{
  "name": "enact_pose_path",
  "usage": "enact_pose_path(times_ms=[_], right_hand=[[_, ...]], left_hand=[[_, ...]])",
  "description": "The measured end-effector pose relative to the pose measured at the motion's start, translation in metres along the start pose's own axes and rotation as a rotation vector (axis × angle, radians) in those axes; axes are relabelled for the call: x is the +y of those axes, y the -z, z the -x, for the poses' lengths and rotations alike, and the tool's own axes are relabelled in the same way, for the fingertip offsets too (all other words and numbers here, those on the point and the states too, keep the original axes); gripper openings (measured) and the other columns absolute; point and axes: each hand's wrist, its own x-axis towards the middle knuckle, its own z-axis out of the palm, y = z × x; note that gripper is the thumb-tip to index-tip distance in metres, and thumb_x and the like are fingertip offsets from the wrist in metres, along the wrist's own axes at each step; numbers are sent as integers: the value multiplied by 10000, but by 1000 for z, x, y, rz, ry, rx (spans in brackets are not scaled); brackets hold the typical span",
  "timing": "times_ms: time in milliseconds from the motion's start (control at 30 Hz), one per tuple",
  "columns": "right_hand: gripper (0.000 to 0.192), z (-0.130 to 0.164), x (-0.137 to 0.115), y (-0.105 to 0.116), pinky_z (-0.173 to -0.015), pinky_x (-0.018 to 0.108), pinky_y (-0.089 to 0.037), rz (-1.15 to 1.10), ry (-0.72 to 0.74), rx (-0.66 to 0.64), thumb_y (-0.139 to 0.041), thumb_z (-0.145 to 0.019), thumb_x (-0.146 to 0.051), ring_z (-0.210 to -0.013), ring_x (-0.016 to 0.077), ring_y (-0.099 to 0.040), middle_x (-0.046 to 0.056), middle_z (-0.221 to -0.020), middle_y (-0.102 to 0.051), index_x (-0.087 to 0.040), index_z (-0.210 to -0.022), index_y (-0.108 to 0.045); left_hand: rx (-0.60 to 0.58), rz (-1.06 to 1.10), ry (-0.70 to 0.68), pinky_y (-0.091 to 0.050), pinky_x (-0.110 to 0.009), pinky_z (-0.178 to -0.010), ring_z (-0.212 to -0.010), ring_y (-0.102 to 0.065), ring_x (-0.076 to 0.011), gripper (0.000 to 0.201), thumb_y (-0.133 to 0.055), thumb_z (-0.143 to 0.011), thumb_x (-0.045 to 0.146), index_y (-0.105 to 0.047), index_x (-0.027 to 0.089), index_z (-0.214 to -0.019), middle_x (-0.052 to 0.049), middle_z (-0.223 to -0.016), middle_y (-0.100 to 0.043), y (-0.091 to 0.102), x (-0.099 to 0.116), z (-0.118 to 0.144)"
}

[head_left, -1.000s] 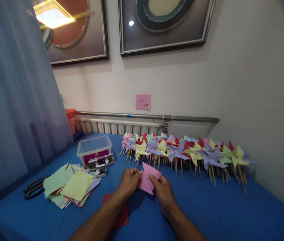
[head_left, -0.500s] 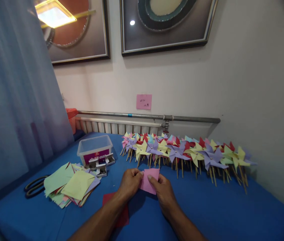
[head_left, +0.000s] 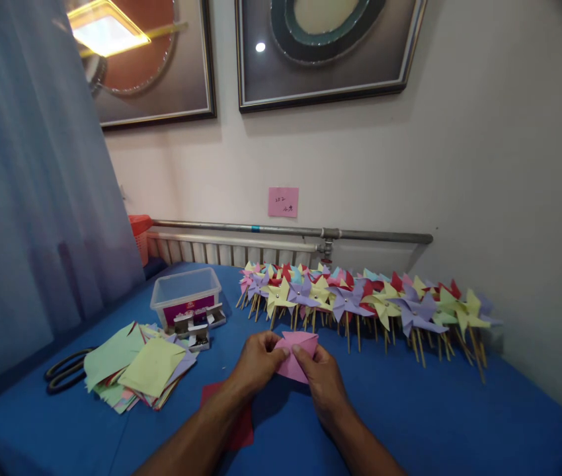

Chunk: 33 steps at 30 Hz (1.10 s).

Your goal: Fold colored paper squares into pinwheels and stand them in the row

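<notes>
Both of my hands pinch a folded pink paper square (head_left: pixel 295 354) just above the blue table (head_left: pixel 434 416). My left hand (head_left: pixel 256 363) grips its left side, thumb on top. My right hand (head_left: pixel 323 378) grips its right side, and the fingertips of both meet near the middle of the sheet. A red paper square (head_left: pixel 241 423) lies flat on the cloth under my left forearm. Behind the pink paper stands a long row of finished paper pinwheels (head_left: pixel 360 301) on wooden sticks, in yellow, purple, red and pink.
A loose stack of coloured paper squares (head_left: pixel 137 367) lies at the left, with black scissors (head_left: pixel 65 371) beside it. A clear plastic box (head_left: pixel 186 297) and small staple boxes (head_left: pixel 196 327) sit behind the stack. A radiator and pipe (head_left: pixel 285 231) run along the wall.
The pink paper went from an open diamond shape to a more folded, compact one between my fingers. My hands stayed in the same place.
</notes>
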Motion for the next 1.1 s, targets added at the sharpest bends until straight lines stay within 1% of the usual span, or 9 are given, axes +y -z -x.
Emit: enact_pose_path(times_ms=[233, 367, 433, 567, 667, 767, 833, 900, 1100], right_hand=[[455, 2, -2, -2, -587, 294, -505, 20, 10, -28, -838, -655, -530, -617, 208, -655, 26, -712, -754, -175, -925, -748], [467, 2, -3, -3, -621, 307, -528, 7, 14, -19, -839, -659, -531, -645, 217, -673, 34, -733, -763, -168, -938, -743], [464, 2, -2, -2, -629, 315, -537, 7, 15, -8, -840, -662, -530, -647, 223, -684, 38, -743, -769, -167, -934, -741], [453, -1, 2, 2, -616, 317, -541, -15, 18, 27, -824, -685, -536, -662, 238, -707, 44, -763, -778, -182, -955, -737], [439, -3, 6, 3, -601, 315, -538, -37, 20, 49, -818, -696, -535, -644, 235, -709, 41, -754, -779, -190, -955, -735], [453, -3, 8, 2, -612, 322, -549, -66, 20, 35, -821, -689, -533, -654, 239, -716, 43, -766, -783, -190, -972, -735], [462, -4, 10, 2, -614, 322, -552, -68, 15, 25, -820, -687, -538, -655, 238, -717, 44, -763, -782, -186, -973, -736], [455, -5, 11, 2, -601, 316, -544, -60, 21, 23, -814, -693, -546, -636, 229, -707, 44, -752, -778, -180, -953, -733], [468, -6, 13, 2, -604, 316, -541, -94, 29, 47, -822, -687, -538, -635, 227, -704, 35, -743, -771, -182, -971, -718]], left_hand=[[31, 161, 80, -264, -239, -496, -472, -366, -81, 341, -750, -649, 464, -589, 164, -643, 57, -507, -466, 1, 4, -4], [19, 172, 96, -251, -245, -493, -469, -333, -80, 389, -710, -678, 524, -555, 174, -606, 62, -496, -430, 2, 4, -4], [47, 123, 51, -296, -246, -520, -508, -393, -96, 370, -668, -744, 513, -588, 164, -649, 43, -540, -477, 2, 6, -2], [97, -143, -129, -411, -255, -653, -705, -562, -141, 234, -681, -771, 328, -676, 156, -931, -19, -825, -661, 2, 15, 7], [98, -419, -272, -417, -270, -710, -767, -582, -153, 175, -641, -759, 172, -667, 170, -933, -25, -874, -672, 2, 19, 13], [110, -578, -362, -420, -288, -763, -819, -599, -167, 242, -570, -772, 92, -665, 176, -978, -36, -904, -682, 1, 16, 16], [118, -632, -416, -420, -298, -795, -856, -606, -175, 279, -550, -786, 78, -664, 181, -1020, -46, -944, -688, 0, 14, 16], [121, -660, -452, -416, -299, -791, -853, -602, -178, 245, -547, -802, 87, -668, 182, -992, -46, -927, -681, -1, 12, 17], [126, -594, -446, -429, -291, -745, -797, -607, -173, 130, -592, -852, 171, -698, 167, -927, -46, -855, -668, 0, 15, 16]])
